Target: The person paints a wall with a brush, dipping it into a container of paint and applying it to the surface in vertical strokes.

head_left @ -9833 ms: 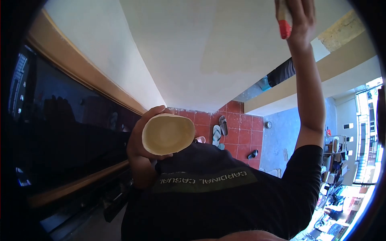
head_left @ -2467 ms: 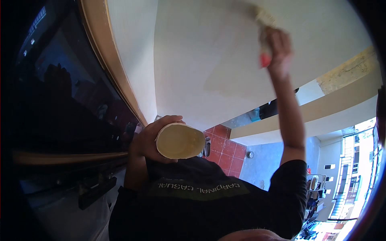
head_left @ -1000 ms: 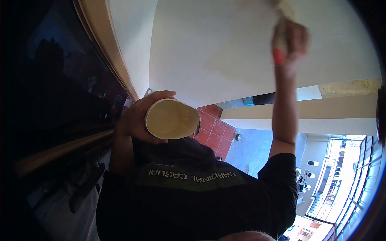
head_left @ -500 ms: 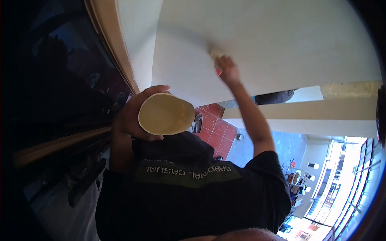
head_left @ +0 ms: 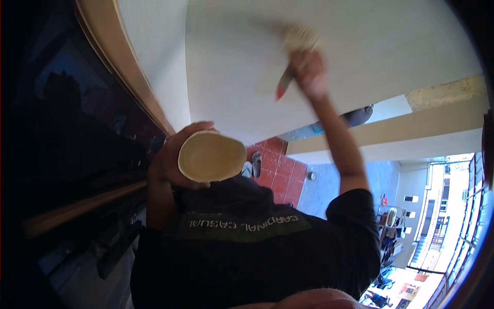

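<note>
My left hand (head_left: 173, 160) is wrapped around a pale container (head_left: 213, 156), its wide mouth squeezed into an oval. Cream-coloured paint or a similar liquid shows inside it. Farther up, my right hand (head_left: 310, 72), blurred by motion, grips a paintbrush (head_left: 286, 81) with a dark handle and a red tip. Light bristles (head_left: 301, 39) point away from me, up against the pale wall (head_left: 236, 67). A faint damp-looking outline shows on the wall below the brush.
A wooden frame (head_left: 116, 54) and a dark glossy pane stand close at my left. Below are red floor tiles (head_left: 280, 175) and feet in sandals (head_left: 256, 164). A ledge (head_left: 391, 136) juts out at right, with barred windows (head_left: 447, 216) beyond.
My right hand and the brush have moved up and to the right across the wall, and the brush handle shows more. My left hand still holds the container, slightly lower in view.
</note>
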